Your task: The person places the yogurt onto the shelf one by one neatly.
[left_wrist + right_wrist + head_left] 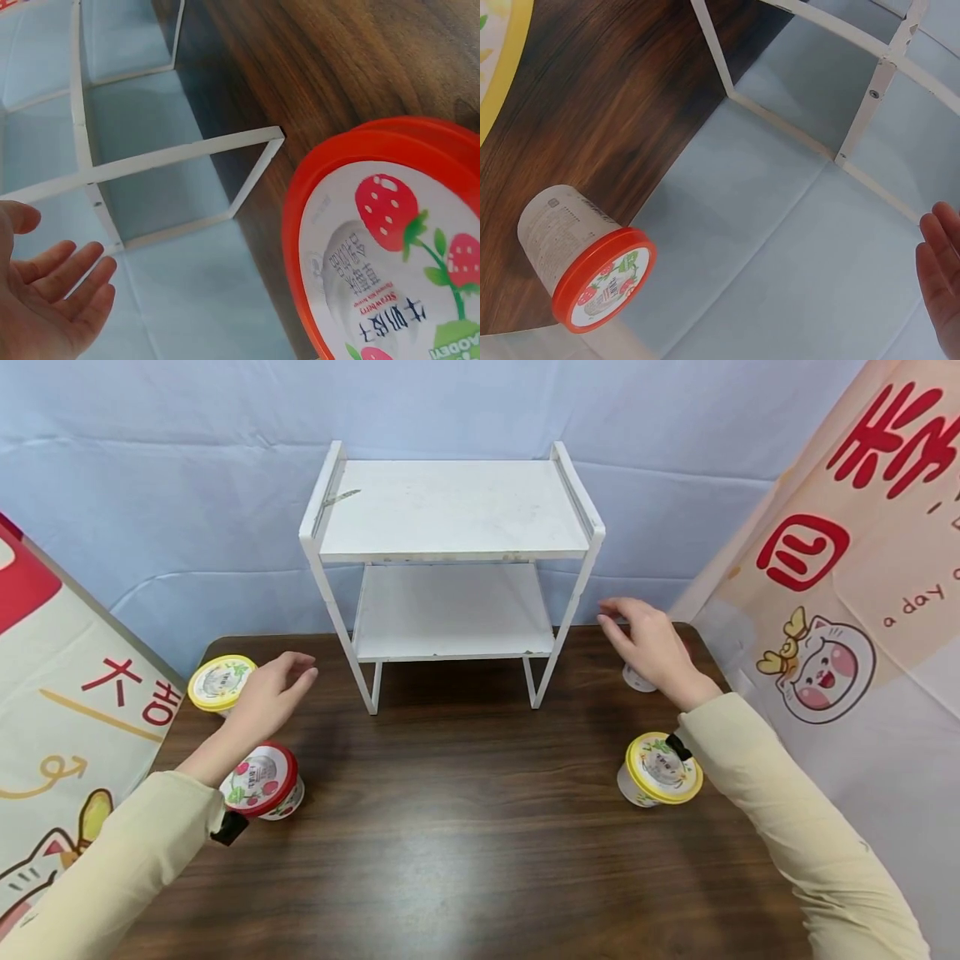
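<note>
My left hand (272,695) hovers over the table's left side with fingers loosely bent and nothing in them. Beneath that forearm stands a red-lidded strawberry tub (390,262), its lid partly covered by the sleeve in the head view. A yellow-lidded tub (219,683) sits farther back, beside the hand. On the other side my right hand (651,645) is raised to the right of the white rack (453,610), holding nothing. It mostly hides another red-lidded tub (589,259) in the head view. Nearer, a second yellow-lidded tub (660,768) stands by the right sleeve.
The two-tier rack stands at the back middle of the dark wooden table (442,827), on thin metal legs. Behind it hangs a pale blue cloth (450,402). Printed cartoon panels (825,568) border the table at left and right.
</note>
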Demonstrator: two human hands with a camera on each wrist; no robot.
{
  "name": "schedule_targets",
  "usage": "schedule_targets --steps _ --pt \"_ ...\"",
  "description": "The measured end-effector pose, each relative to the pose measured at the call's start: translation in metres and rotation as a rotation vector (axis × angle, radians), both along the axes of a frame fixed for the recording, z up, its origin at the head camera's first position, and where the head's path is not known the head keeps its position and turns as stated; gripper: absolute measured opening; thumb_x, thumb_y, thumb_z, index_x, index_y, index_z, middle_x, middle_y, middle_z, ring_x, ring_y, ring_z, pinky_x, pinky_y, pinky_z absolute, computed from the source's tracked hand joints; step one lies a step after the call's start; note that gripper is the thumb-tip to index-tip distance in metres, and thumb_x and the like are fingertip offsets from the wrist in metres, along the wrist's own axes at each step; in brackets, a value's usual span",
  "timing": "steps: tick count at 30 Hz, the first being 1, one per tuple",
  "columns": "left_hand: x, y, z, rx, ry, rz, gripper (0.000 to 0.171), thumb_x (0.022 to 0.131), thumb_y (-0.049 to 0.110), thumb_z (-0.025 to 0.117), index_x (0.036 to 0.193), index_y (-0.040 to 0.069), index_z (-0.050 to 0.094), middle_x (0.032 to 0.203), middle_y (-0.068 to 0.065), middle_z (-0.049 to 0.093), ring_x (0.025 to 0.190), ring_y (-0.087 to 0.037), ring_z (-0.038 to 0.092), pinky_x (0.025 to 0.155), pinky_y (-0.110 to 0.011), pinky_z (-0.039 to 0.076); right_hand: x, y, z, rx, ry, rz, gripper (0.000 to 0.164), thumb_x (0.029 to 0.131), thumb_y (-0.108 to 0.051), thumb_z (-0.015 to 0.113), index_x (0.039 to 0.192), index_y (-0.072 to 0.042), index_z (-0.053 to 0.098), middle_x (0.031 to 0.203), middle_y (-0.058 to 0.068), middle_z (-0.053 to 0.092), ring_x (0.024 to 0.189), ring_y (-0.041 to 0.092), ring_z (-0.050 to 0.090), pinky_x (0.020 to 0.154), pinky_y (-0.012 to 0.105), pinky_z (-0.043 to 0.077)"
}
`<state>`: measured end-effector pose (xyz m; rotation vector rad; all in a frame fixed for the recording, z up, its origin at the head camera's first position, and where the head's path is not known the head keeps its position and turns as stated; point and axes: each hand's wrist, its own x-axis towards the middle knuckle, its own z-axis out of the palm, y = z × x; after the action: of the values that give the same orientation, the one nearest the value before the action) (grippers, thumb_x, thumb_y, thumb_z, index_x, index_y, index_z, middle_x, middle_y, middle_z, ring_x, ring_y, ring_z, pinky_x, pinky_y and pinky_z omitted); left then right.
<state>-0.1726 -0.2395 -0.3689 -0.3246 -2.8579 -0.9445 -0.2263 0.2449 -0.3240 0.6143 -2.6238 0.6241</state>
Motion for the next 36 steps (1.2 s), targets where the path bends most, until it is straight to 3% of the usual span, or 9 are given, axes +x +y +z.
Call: schedule_targets --steps 14,28,31,36 --pt "0.015 -0.01 0.007 0.043 0.007 0.02 0.041 0.096 0.032 0.043 0.12 -0.001 0.049 0.112 -0.022 0.057 0.101 -0.035 0.054 0.084 -0.052 0.042 0.002 -0.015 -0.001 -0.129 0.092 0.069 0.022 0.089 -0.011 0.056 0.106 0.003 0.061 0.102 0.017 0.063 0.091 0.028 0.06 0.08 0.041 0.047" --pt "0.022 -0.024 0.01 0.067 0.066 0.076 0.038 0.096 0.029 0.045 0.118 -0.001 0.052 0.109 -0.022 0.058 0.101 -0.034 0.054 0.081 -0.051 0.043 0.002 -0.025 -0.002 -0.237 0.05 0.027 0.025 0.091 -0.015 0.054 0.107 0.003 0.061 0.101 0.014 0.064 0.089 0.025 0.06 0.079 0.042 0.046" --pt "0.024 -0.027 0.011 0.069 0.058 0.106 0.038 0.096 0.031 0.045 0.117 0.001 0.053 0.11 -0.02 0.059 0.102 -0.032 0.054 0.08 -0.041 0.043 0.001 -0.027 -0.003 -0.271 0.043 0.014 0.025 0.091 -0.017 0.053 0.106 0.002 0.061 0.1 0.013 0.064 0.089 0.024 0.06 0.079 0.035 0.047" --pt "0.027 -0.031 0.011 0.083 0.055 0.138 0.038 0.095 0.033 0.045 0.115 0.003 0.054 0.112 -0.017 0.058 0.101 -0.029 0.055 0.074 -0.014 0.037 0.002 -0.031 -0.005 -0.33 0.014 -0.006 0.025 0.092 -0.018 0.053 0.105 0.0 0.062 0.1 0.012 0.064 0.087 0.023 0.062 0.074 0.011 0.043"
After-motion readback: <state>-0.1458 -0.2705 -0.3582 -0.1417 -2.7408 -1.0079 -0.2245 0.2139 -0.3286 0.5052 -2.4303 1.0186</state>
